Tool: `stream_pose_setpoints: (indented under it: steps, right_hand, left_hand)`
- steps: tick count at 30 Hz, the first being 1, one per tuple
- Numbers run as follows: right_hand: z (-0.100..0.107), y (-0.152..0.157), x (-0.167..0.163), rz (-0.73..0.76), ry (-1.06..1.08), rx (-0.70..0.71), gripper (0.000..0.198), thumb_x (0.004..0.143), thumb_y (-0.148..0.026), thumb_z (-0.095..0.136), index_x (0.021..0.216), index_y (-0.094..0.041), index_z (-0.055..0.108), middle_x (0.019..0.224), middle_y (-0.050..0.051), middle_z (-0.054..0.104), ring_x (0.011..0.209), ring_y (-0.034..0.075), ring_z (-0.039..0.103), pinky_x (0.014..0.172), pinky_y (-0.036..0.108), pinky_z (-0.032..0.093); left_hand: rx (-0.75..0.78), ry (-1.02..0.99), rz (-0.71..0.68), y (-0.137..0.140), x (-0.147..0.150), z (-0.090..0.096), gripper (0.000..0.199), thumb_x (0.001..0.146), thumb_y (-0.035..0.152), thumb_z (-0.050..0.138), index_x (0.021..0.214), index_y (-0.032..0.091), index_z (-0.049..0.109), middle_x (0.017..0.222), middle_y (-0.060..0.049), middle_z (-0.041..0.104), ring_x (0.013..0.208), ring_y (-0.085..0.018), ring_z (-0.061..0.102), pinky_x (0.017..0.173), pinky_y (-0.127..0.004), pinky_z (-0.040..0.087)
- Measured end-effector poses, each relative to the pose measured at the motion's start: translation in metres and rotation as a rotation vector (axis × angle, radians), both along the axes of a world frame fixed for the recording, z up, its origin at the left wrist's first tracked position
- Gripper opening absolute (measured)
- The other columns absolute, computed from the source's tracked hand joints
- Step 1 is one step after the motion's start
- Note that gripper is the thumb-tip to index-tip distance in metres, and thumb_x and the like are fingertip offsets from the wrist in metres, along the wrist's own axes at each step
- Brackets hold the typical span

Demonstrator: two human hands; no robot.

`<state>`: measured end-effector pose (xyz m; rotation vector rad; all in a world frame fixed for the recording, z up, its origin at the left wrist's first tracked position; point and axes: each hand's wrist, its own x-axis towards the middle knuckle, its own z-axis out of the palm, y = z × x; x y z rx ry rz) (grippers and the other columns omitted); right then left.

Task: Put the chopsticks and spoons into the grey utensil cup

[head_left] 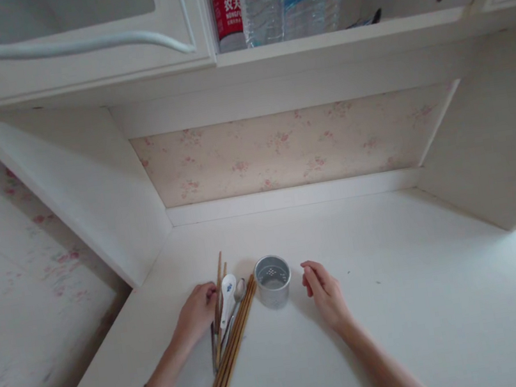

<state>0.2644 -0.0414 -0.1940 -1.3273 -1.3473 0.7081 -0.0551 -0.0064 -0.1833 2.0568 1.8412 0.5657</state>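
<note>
A loose pile of cutlery lies on the white tabletop, left of a silver metal cup (276, 294) with holes in its base. Several brown chopsticks (237, 345) slant along the pile's right side. A white ceramic spoon (228, 298) with a blue mark and a metal spoon (239, 291) lie among them. At the pile's left edge, my left hand (201, 308) has its fingers curled against a chopstick (220, 283); the fingertips are partly hidden. My right hand (325, 293) rests to the right of the cup, apart from it, fingers curled in with nothing visible in them.
White side panels (91, 179) flank the tabletop (293, 233), and a flowered back wall (280, 148) stands behind. Overhead, a shelf (341, 38) holds several plastic bottles (261, 5), beside a cabinet door (98, 68) with a long white handle (71, 45).
</note>
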Motion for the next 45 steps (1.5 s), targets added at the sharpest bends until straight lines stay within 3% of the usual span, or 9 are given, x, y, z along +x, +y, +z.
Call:
stream_pose_setpoints:
  steps: [8,14,24,28,31,33,38,41,45]
  right_hand:
    - [-0.003,0.004,0.002,-0.029,-0.015,-0.047,0.038,0.095,-0.05,0.038,0.1,-0.019,0.06,0.066,-0.001,0.056,0.055,0.014,0.052,0.055,0.025,0.041]
    - [-0.005,0.006,0.002,-0.025,-0.058,-0.067,0.039,0.094,-0.051,0.038,0.095,-0.02,0.061,0.064,-0.002,0.056,0.057,0.014,0.052,0.056,0.025,0.04]
    - [-0.007,0.007,0.003,-0.014,-0.069,-0.058,0.039,0.095,-0.051,0.036,0.1,-0.019,0.06,0.066,-0.001,0.057,0.06,0.015,0.054,0.057,0.025,0.041]
    - [-0.008,0.008,0.004,-0.007,-0.065,-0.061,0.04,0.095,-0.051,0.035,0.103,-0.02,0.059,0.065,-0.001,0.057,0.059,0.015,0.054,0.057,0.025,0.041]
    - [-0.008,0.009,0.004,-0.001,-0.064,-0.074,0.04,0.095,-0.051,0.035,0.107,-0.021,0.057,0.065,-0.002,0.057,0.06,0.015,0.054,0.057,0.025,0.04]
    - [-0.008,0.009,0.004,-0.006,-0.064,-0.086,0.039,0.095,-0.051,0.035,0.108,-0.022,0.057,0.065,-0.002,0.057,0.06,0.015,0.054,0.057,0.024,0.04]
    - [-0.007,0.008,0.002,0.002,-0.067,-0.084,0.04,0.095,-0.051,0.036,0.109,-0.02,0.057,0.065,-0.002,0.058,0.06,0.015,0.054,0.055,0.024,0.041]
    - [-0.006,0.007,0.001,0.003,-0.063,-0.086,0.042,0.094,-0.052,0.036,0.109,-0.019,0.058,0.066,-0.001,0.058,0.059,0.015,0.055,0.054,0.024,0.041]
    - [-0.004,0.005,0.002,0.012,-0.074,-0.081,0.041,0.094,-0.051,0.036,0.109,-0.019,0.057,0.066,-0.001,0.058,0.06,0.015,0.055,0.056,0.024,0.042]
  left_hand:
    - [0.036,0.281,-0.001,0.009,0.003,0.014,0.023,0.092,0.024,0.036,0.103,0.022,0.056,0.104,-0.006,0.056,0.086,-0.016,0.062,0.077,-0.026,0.043]
    - [-0.101,0.427,0.017,0.026,0.013,0.023,0.036,0.094,0.038,0.032,0.095,0.018,0.062,0.106,-0.01,0.058,0.089,-0.021,0.064,0.078,-0.032,0.046]
    - [-0.203,0.463,0.031,0.044,0.029,0.031,0.036,0.087,0.026,0.037,0.093,0.008,0.068,0.102,-0.022,0.064,0.086,-0.03,0.068,0.074,-0.039,0.049]
    - [-0.151,0.412,0.026,0.051,0.03,0.05,0.038,0.091,0.027,0.032,0.091,0.01,0.066,0.1,-0.019,0.064,0.091,-0.027,0.066,0.08,-0.036,0.048]
    - [-0.064,0.366,0.046,0.052,0.035,0.078,0.041,0.095,0.03,0.026,0.096,0.012,0.062,0.104,-0.016,0.062,0.105,-0.025,0.06,0.086,-0.032,0.045]
    - [0.02,0.305,0.077,0.048,0.042,0.102,0.043,0.096,0.035,0.023,0.101,0.013,0.059,0.109,-0.014,0.058,0.103,-0.024,0.059,0.086,-0.033,0.045]
    - [0.368,-0.184,-0.027,0.023,0.077,0.153,0.034,0.094,0.041,0.034,0.094,0.015,0.057,0.095,-0.007,0.058,0.095,-0.019,0.056,0.089,-0.032,0.044]
    - [0.386,-0.373,-0.08,0.017,0.1,0.155,0.032,0.093,0.044,0.038,0.091,0.017,0.057,0.092,-0.005,0.057,0.088,-0.017,0.056,0.084,-0.031,0.046]
    - [0.352,-0.432,-0.173,0.024,0.121,0.122,0.028,0.092,0.039,0.042,0.093,0.017,0.059,0.093,-0.005,0.056,0.085,-0.016,0.055,0.082,-0.03,0.046]
